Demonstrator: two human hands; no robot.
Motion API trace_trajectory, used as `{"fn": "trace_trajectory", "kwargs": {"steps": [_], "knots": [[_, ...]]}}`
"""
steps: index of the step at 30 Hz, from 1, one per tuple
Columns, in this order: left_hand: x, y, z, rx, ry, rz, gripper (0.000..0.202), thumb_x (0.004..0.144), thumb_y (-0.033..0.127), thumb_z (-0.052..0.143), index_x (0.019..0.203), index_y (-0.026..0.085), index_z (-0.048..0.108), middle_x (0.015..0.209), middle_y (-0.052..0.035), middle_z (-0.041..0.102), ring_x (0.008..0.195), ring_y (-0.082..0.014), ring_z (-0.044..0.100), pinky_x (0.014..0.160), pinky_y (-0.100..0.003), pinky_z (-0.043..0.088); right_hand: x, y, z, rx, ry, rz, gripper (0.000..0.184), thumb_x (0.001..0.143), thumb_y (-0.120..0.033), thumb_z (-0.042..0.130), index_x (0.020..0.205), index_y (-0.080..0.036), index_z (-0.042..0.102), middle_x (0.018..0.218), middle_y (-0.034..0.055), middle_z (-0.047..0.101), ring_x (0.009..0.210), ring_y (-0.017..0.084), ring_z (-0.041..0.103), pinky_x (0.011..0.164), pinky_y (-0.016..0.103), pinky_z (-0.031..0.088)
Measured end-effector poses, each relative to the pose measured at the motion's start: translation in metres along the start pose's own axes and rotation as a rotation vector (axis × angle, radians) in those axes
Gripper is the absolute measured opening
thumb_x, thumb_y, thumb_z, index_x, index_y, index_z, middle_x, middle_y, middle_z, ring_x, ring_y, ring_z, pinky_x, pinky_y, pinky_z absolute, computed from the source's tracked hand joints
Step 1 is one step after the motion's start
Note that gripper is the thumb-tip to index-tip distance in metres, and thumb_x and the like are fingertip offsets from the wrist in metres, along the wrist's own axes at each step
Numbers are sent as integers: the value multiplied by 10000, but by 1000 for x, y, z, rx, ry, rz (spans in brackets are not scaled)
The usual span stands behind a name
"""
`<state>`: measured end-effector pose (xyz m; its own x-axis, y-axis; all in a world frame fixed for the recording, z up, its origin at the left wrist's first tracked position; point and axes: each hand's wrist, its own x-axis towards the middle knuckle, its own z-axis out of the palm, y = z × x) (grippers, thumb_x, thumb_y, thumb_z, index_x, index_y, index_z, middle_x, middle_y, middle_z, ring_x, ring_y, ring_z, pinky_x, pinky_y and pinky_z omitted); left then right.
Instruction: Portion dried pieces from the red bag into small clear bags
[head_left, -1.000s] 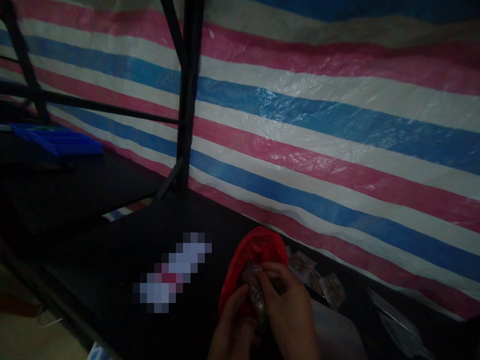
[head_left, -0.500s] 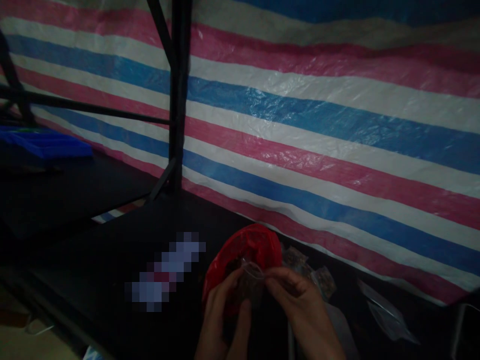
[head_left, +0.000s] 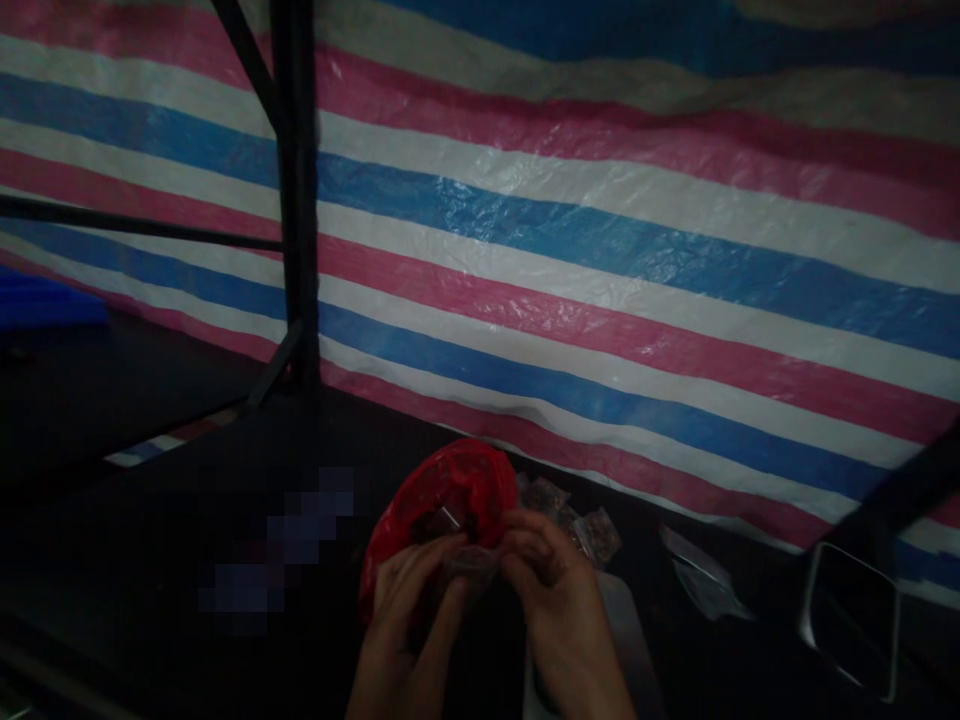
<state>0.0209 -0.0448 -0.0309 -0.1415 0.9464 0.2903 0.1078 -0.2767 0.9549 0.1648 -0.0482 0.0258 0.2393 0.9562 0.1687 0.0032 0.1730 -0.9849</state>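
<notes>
Left hand: the left hand (head_left: 405, 620) is seen at the lower middle of the view, and its fingers are closed on the left edge of a small clear bag (head_left: 469, 562).
Right hand: the right hand (head_left: 551, 600) is held just beside the left one, and the right edge of the same small clear bag is pinched by its fingers.
Small clear bag: it is held between both hands, above the tabletop (head_left: 150, 520) and just in front of the red bag (head_left: 442, 490); what is inside cannot be told in the dim light.
Red bag: it is placed on the dark tabletop, behind the hands, with its mouth open.
Filled packets: some small packets (head_left: 585, 525) with brown content are lying to the right of the red bag, near the striped sheet (head_left: 600, 250).
Empty clear bags: a few (head_left: 701, 580) are lying further right on the tabletop.
Frame: a black post (head_left: 296, 190) is standing at the left, before the striped sheet.
</notes>
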Motion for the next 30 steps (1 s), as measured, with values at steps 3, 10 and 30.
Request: {"fn": "trace_trajectory", "kwargs": {"steps": [3,10,30], "knots": [[-1,6,1,-7,9,-31,344,861,573,676,992,299,836,1099,-64,800,1058,-270,768,975,-390,636,-7,5,4,-126,15,-90,220,822,-174,614,1021,-248,673,846,-8,709,821,181,699,764,278,535],[5,16,4,-83,79,-147,396,783,612,701,928,263,820,1021,-59,832,984,-289,785,937,-399,639,-18,0,13,-193,-126,-63,401,917,-188,566,1306,-281,589,1049,19,690,993,208,684,924,338,519],[1,16,3,-60,-125,-61,254,816,483,694,885,280,832,978,-46,855,942,-265,801,898,-352,630,-22,1,12,-350,34,-151,368,855,-88,508,1152,-267,631,824,-32,626,799,193,634,763,289,467]]}}
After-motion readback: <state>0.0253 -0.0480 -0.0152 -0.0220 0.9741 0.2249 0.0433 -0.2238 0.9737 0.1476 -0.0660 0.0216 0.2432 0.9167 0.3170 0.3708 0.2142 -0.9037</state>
